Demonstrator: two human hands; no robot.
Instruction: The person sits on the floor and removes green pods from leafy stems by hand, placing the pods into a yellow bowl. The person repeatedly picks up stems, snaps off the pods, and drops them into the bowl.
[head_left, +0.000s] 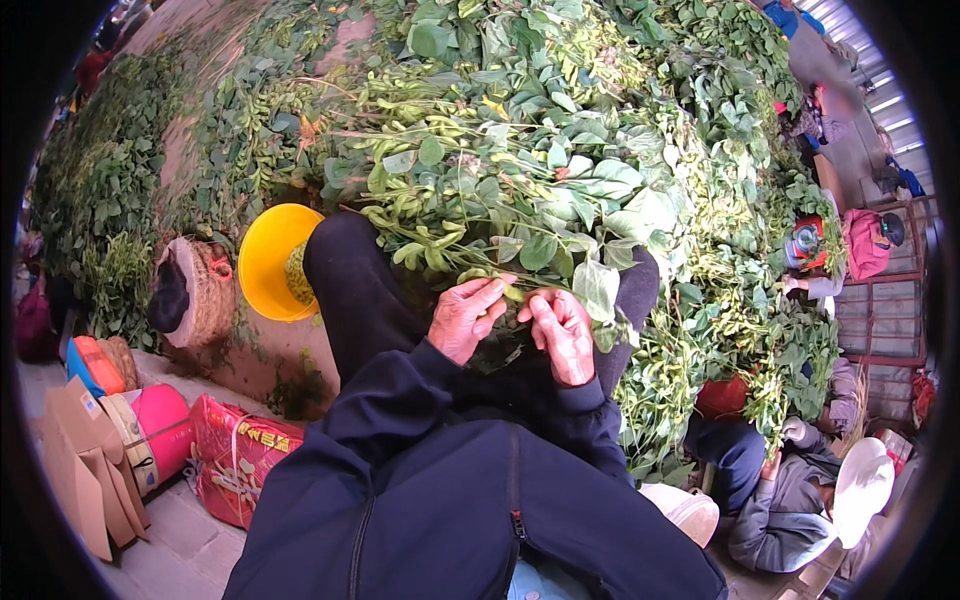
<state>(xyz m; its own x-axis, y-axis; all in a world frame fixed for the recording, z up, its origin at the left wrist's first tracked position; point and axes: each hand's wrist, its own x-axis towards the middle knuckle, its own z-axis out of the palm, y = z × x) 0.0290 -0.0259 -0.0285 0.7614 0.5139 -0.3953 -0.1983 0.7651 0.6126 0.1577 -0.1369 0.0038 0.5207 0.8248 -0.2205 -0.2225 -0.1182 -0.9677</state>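
A leafy soybean plant (540, 251) lies across my lap between my knees, with green pods (431, 251) on its stems. My left hand (469, 315) holds a green pod (512, 292) between thumb and fingers. Close beside it, my right hand (561, 330) has its fingers bent around a stem at the plant's lower edge; leaves partly cover that grip. A yellow bucket (270, 255) with green pods (298, 274) inside stands tilted beside my left knee.
Heaped soybean plants (480, 135) spread ahead and to the right. A woven straw seat (206, 292), a red bag (236, 457) and cardboard (90, 465) lie left. Co-workers sit at the right, one in a white hat (862, 491), another in a pink top (866, 244).
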